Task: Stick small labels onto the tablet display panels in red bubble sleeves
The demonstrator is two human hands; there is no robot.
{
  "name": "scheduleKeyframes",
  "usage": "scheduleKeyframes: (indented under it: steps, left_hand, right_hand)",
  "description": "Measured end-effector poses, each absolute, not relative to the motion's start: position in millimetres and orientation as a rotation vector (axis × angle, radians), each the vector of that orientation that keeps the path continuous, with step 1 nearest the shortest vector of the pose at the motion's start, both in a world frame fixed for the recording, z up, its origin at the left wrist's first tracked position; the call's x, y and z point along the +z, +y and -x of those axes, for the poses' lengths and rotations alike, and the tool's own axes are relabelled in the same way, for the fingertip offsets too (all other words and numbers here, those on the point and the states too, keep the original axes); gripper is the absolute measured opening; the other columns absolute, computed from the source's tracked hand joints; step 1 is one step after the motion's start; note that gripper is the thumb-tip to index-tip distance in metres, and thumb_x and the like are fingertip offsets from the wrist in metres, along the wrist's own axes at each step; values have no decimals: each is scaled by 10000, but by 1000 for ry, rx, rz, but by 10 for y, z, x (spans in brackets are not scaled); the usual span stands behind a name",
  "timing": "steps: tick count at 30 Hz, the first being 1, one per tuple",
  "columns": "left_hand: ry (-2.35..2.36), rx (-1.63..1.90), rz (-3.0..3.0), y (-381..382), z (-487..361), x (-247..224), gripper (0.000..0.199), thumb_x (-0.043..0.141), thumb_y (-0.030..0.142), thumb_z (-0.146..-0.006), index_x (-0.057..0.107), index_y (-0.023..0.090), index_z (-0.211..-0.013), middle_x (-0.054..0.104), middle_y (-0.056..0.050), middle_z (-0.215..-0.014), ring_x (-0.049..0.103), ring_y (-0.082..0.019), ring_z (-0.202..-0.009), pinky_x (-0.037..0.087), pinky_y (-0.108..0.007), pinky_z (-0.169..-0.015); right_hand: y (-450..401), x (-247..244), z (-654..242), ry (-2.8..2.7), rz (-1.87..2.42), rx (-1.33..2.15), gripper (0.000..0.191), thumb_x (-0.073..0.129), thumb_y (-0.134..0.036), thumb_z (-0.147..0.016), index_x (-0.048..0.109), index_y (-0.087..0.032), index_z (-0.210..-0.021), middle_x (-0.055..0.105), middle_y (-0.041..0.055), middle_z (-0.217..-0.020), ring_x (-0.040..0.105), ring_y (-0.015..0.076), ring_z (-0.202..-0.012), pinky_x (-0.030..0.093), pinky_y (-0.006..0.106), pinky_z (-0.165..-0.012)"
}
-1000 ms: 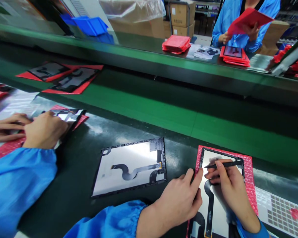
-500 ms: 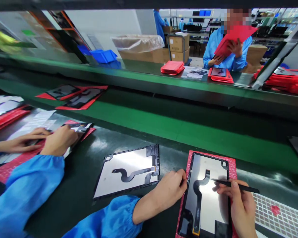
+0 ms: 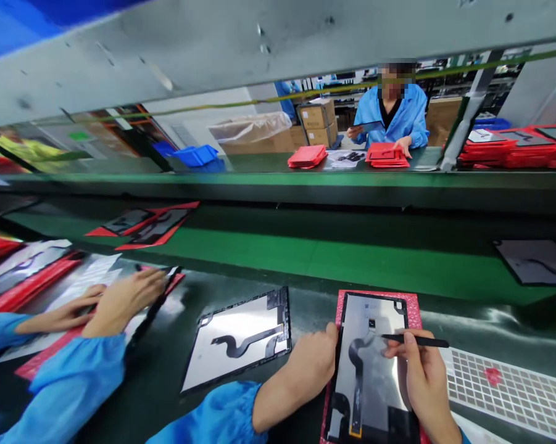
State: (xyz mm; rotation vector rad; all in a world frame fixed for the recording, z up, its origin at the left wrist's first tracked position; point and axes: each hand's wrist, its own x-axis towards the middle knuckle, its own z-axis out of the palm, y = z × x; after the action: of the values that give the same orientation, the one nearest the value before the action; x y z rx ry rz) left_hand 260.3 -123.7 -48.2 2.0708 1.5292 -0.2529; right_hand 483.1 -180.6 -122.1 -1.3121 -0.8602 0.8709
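A tablet screen (image 3: 379, 376) lies back up on a pink foam sheet (image 3: 414, 303), with a dark ribbon cable (image 3: 357, 376) curving along it. My right hand (image 3: 421, 370) grips black tweezers (image 3: 416, 340), their tip over the screen near the cable's upper bend. At the screen's left edge, my left hand (image 3: 308, 364) has curled fingers against the rim; its fingertips are partly hidden. Left of that hand lies a second tablet screen (image 3: 245, 339) with a similar cable, directly on the dark bench.
A white grid tray (image 3: 513, 388) with a red spot lies at right. At left, a co-worker's hands (image 3: 127, 302) handle another screen. Beyond the green belt (image 3: 305, 246), another person (image 3: 389, 117) stands by red stacks (image 3: 308, 156). A metal beam (image 3: 259, 55) crosses above.
The view has tilted upward, bringing the beam into sight. The tweezers tip has shifted slightly toward the cable's upper bend. The person across has lowered the red sheet and now holds a dark panel.
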Motion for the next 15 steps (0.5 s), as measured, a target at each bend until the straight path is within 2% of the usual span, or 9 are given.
scheduleKeyframes:
  steps: [3, 9, 12, 15]
  left_hand:
    - [1527, -213, -2047, -1271, -2598, -493, 194, 396, 55, -996, 523, 160, -1097, 761, -228, -980, 766, -427, -937, 501, -458, -805]
    - [1578, 97, -1851, -1384, -2443, -490, 170, 261, 214, -1093, 416, 240, -1027, 708, -134, -943, 741, -327, -901, 470, -397, -799]
    - [1535, 193, -1624, -1443, -2351, -532, 200, 308, 400, -1104, 427, 240, -1092, 659, -42, -801, 688, -249, -649, 469, -338, -647]
    - [1408, 211, -1369, -1478, -2325, -614, 451, 509, 659, -993, 469, 233, -1134, 580, 56, -620, 532, -181, -420, 389, -277, -469]
  right_hand:
    - [-1791, -1220, -4825, -829, 1295, 896, 464, 693, -701, -996, 664, -244, -1071, 789, 57, -773, 811, 301, -747, 674, 452, -743]
    - [-1797, -1199, -4831, -788, 1270, 930, 488, 729, -700, -972, 671, -227, -1078, 796, 84, -803, 809, 306, -763, 666, 434, -739]
    - [-1797, -1200, -4832, -775, 1266, 952, 502, 733, -712, -963, 674, -227, -1077, 792, 79, -791, 809, 307, -774, 664, 426, -747]
    - [-1788, -1208, -4826, -758, 1260, 969, 512, 741, -721, -952, 674, -227, -1068, 789, 73, -783, 808, 307, -783, 660, 427, -764]
